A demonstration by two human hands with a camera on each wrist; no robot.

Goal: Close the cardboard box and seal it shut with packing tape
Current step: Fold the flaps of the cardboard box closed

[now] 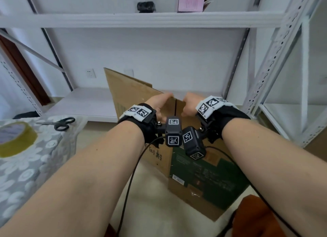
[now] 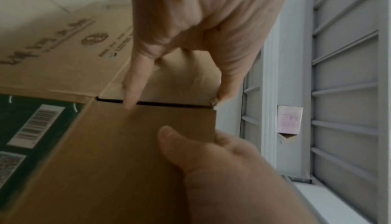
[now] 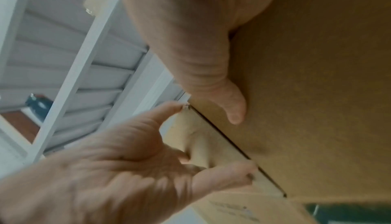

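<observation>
Cardboard box (image 1: 203,180) stands on the floor at centre frame, below the white shelf rack (image 1: 141,20). Two top flaps meet at a narrow seam; a third flap stands upright behind them. Left hand (image 1: 159,102) grips one flap, with the thumb (image 2: 169,137) on top and the fingers curled over its edge. Right hand (image 1: 189,104) is spread, its fingers (image 3: 169,110) pressing the other flap and holding nothing. Packing tape roll (image 1: 16,139) and scissors (image 1: 61,124) lie on the cloth-covered bench at left, well apart from the box.

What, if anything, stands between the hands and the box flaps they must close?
Nothing visible does. The left hand grips the darker flap and the right hand touches the paler flap; only a narrow gap separates the flaps.
</observation>
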